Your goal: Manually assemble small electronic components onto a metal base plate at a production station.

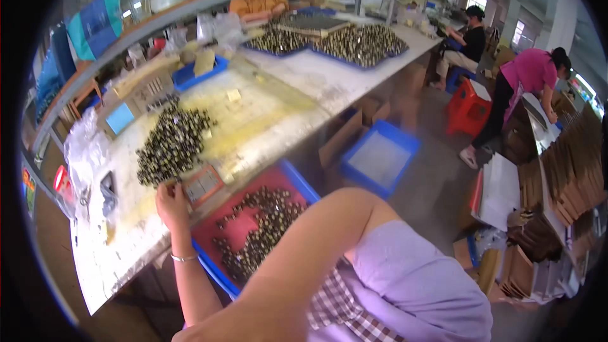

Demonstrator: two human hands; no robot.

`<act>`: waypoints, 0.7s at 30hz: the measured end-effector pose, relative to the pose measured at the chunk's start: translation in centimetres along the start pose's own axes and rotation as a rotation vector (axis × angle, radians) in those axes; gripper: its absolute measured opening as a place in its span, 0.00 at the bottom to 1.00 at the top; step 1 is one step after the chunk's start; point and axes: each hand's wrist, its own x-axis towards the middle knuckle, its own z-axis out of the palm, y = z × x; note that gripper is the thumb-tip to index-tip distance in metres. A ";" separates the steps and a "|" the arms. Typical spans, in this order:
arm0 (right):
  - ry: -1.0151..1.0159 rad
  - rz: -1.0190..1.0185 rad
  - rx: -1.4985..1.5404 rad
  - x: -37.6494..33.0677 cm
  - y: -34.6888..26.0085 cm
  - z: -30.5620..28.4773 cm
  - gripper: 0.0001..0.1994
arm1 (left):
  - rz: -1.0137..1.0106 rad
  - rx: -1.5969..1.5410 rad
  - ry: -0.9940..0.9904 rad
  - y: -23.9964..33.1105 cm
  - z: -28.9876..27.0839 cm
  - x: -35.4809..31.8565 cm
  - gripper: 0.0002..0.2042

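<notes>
My left hand (pixel 171 205), with a thin bracelet at the wrist, rests at the near edge of a pile of small shiny dark-and-gold pieces (pixel 174 142) on the worktable. Its fingers are bent together; whatever they hold is too small to make out. Right beside them lies a small flat orange-edged frame (pixel 202 185) with grey panels. More of the same pieces are spread in a blue-rimmed tray (pixel 297 174) with a reddish bottom, below the table edge. My right arm is bent across the tray, its forearm coming back toward the lower edge; only part of my right hand (pixel 212 329) shows, its fingers hidden.
On the pale worktable (pixel 285 111) stand a blue tray (pixel 200 73), a cardboard box (pixel 149 92) and clear plastic bags (pixel 87 149). Larger heaps of pieces (pixel 361 44) lie farther back. A blue bin (pixel 380 157) is on the floor. Two people work at right near a red stool (pixel 469 107) and stacked cardboard (pixel 570 174).
</notes>
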 end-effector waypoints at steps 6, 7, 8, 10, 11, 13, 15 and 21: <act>0.208 0.662 -0.830 -9.3 1.4 -9.4 0.14 | 0.028 0.008 -0.042 0.4 -0.5 0.2 0.11; 0.312 0.910 -1.166 -9.6 -0.4 -10.7 0.12 | 0.064 0.032 0.001 0.5 -0.2 0.1 0.11; 0.400 0.773 -1.439 -12.5 -1.1 -13.2 0.12 | 0.121 0.048 0.037 0.8 0.4 0.3 0.11; 0.705 0.750 -1.830 -16.6 -1.8 -17.9 0.10 | 0.167 0.029 0.090 0.5 0.1 -0.6 0.10; 0.823 0.720 -1.802 -17.3 -2.1 -19.7 0.10 | 0.125 0.022 0.067 1.0 -0.6 -1.1 0.10; 0.943 0.695 -1.760 -17.5 -2.2 -22.7 0.10 | 0.098 0.003 0.032 1.5 -1.1 -1.3 0.09; 1.029 0.690 -1.829 -17.5 -1.7 -25.1 0.11 | 0.070 0.009 0.029 1.5 -1.4 -1.5 0.09; 0.841 0.693 -1.879 -17.9 -0.3 -28.6 0.11 | 0.173 -0.105 -0.128 4.5 -0.9 -2.2 0.08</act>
